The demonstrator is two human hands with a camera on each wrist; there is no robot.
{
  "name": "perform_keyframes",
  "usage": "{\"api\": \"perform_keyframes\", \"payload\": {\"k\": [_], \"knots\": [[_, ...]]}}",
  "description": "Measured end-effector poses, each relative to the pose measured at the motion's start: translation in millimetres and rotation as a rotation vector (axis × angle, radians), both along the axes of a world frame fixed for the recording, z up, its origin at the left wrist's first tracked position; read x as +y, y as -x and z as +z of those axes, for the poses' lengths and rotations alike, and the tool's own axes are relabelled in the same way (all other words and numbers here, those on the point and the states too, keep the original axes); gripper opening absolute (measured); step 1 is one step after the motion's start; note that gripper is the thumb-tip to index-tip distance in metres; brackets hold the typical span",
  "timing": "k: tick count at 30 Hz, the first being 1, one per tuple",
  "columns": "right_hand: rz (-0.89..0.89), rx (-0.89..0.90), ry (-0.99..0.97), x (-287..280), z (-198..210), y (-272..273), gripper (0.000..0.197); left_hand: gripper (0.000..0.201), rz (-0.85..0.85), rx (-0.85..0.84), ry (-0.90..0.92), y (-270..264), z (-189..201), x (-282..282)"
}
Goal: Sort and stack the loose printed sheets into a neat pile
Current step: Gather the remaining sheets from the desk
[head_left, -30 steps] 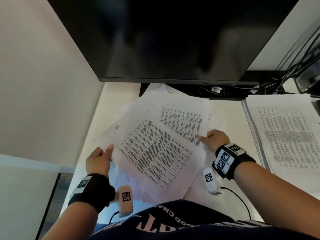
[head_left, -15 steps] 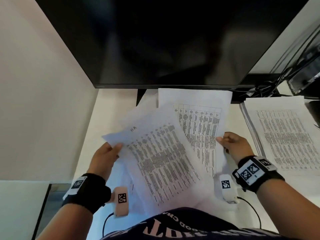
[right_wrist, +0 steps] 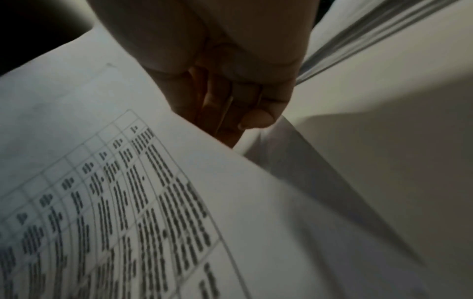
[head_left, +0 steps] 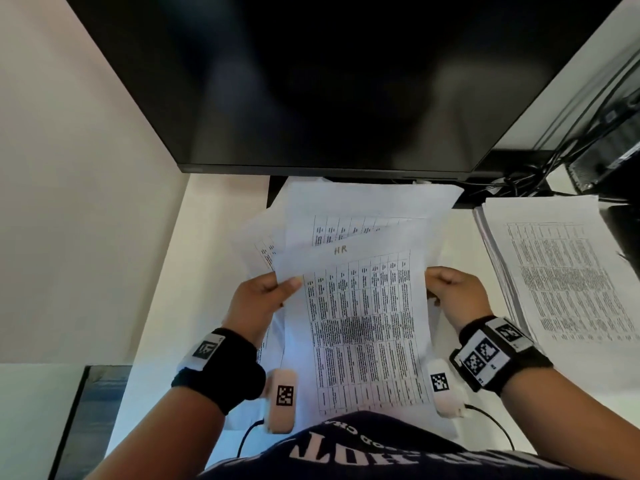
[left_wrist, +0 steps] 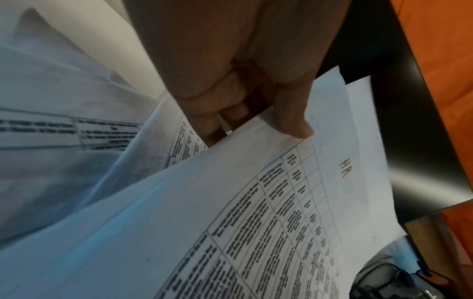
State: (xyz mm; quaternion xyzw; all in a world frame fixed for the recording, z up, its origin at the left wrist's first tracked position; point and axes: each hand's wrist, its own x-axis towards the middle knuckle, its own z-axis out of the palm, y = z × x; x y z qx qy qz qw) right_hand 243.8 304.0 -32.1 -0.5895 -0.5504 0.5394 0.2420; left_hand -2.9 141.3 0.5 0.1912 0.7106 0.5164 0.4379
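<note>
A bundle of loose printed sheets [head_left: 360, 327] with tables is lifted over the white desk, the top one headed "HR" [head_left: 340, 250]. My left hand [head_left: 266, 292] pinches the bundle's left edge, thumb on top; the left wrist view shows that thumb [left_wrist: 294, 121] pressing the HR sheet [left_wrist: 256, 202] with the fingers curled under. At the right edge my right hand [head_left: 446, 289] grips the same sheets [right_wrist: 128, 182], fingers tucked beneath. More sheets [head_left: 363, 206] fan out behind, toward the monitor.
A neat stack of printed sheets [head_left: 568, 278] lies on the desk [head_left: 214, 216] at the right. A large black monitor [head_left: 329, 81] hangs over the back, cables [head_left: 540, 171] beside it. A wall [head_left: 69, 202] bounds the left.
The slanted sheets have been turned upright and pulled together between both hands. My right hand moved right and nearer to grip the right edge; the left hand rose along the left edge.
</note>
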Motion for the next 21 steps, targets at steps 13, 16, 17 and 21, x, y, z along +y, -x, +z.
{"api": "perform_keyframes", "payload": {"k": [13, 16, 17, 21], "knots": [[0.104, -0.020, -0.011, 10, 12, 24, 0.019, 0.017, 0.097, -0.127, -0.061, 9, 0, -4], [0.008, 0.101, 0.025, 22, 19, 35, 0.033, 0.019, 0.094, -0.125, -0.040, 4, -2, -3], [0.017, 0.112, 0.000, 26, 24, 38, 0.031, 0.018, 0.092, -0.122, -0.036, 3, -2, -3], [-0.016, 0.141, -0.089, 40, 42, 43, 0.021, 0.017, 0.126, -0.151, -0.041, 4, 0, -4]]}}
